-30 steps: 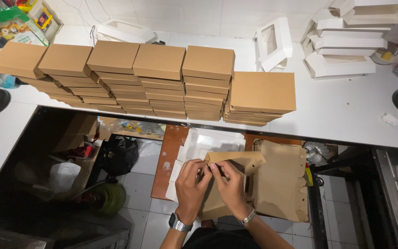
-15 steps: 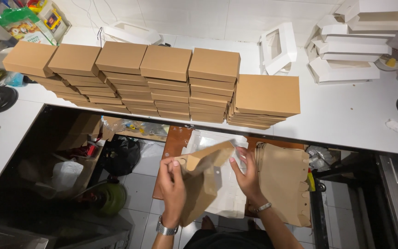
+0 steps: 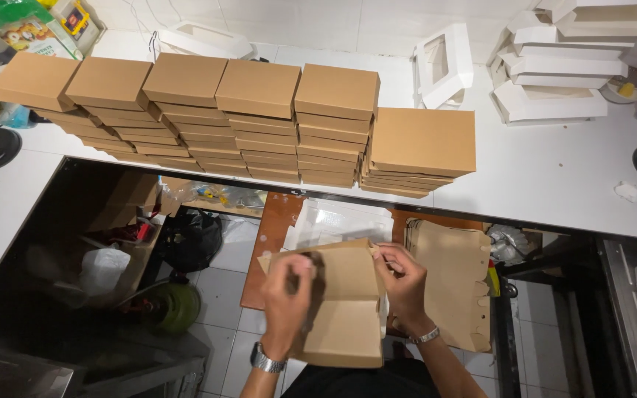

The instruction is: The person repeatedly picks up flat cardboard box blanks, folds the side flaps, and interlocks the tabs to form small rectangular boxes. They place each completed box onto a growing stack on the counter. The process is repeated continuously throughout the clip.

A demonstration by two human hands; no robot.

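Left hand (image 3: 289, 295): closed on the near-left part of a flat brown cardboard blank (image 3: 340, 309), fingers curled over its face, wristwatch (image 3: 265, 361) at the wrist. Slightly blurred, so the exact pinch cannot be read.

Right hand (image 3: 405, 284): gripping the blank's right edge at about 2 o'clock of the sheet, thumb and fingers pinched on a flap; bracelet on the wrist.

Change since half a second ago: the blank was then held up between hands spread apart; now both hands have closed in and the sheet sits squarer, upper panel folding over the lower (a crease line shows across the middle). A second ago the hands were bunched together on a smaller fold. Judged: a box is being formed, early in the folding.

Head view, surroundings by clock face from the hands:
- 12 o'clock: white counter (image 3: 554, 177) carrying stacks of finished brown boxes (image 3: 259, 118), in a row, the rightmost stack lower.
- 1 to 2 o'clock: white windowed boxes (image 3: 554, 66), piled at the counter's far right.
- 3 o'clock: pile of unfolded brown blanks (image 3: 455, 287), just beside the right hand.
- 12 o'clock, near: clear plastic sheets (image 3: 340, 221) beneath the blank.
- 9 o'clock: dark floor space with bags and a green round object (image 3: 175, 309).
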